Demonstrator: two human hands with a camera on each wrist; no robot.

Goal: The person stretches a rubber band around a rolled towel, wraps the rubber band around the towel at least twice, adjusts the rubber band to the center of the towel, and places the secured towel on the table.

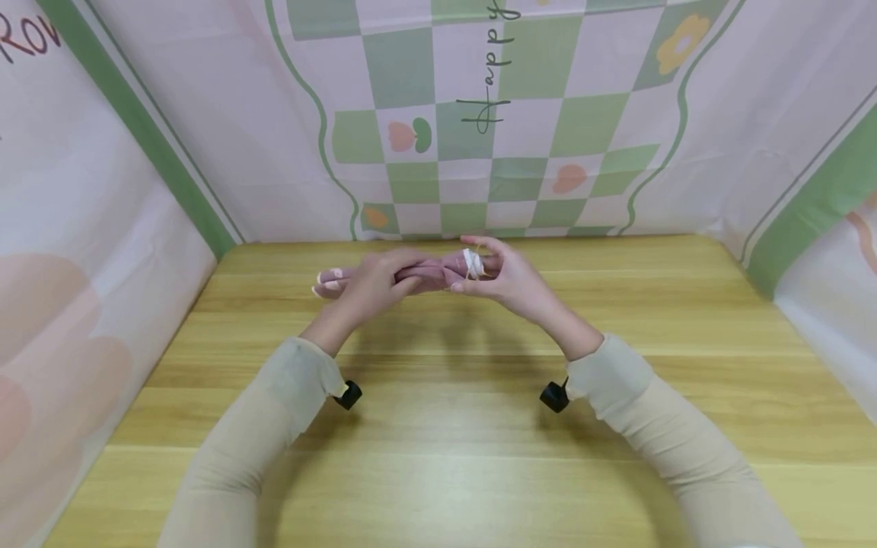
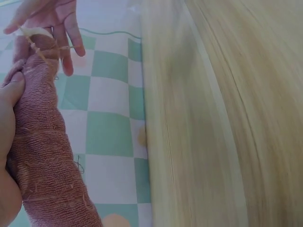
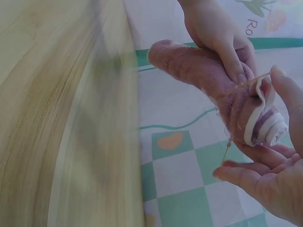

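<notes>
A rolled pink towel with white trim is held up above the far part of the table, lying roughly sideways. My left hand grips it around the middle, with the thumb along the roll in the right wrist view. At the other end, a thin tan rubber band runs across the towel near its white edge. My right hand stretches this band wide between the thumb and the spread, fairly straight fingers, which stand around the towel's end.
Beneath the hands is a wooden table. Behind it hangs a cloth with green and white checks, and printed cloth also lines both sides. A small black device sits at the left cuff, another at the right.
</notes>
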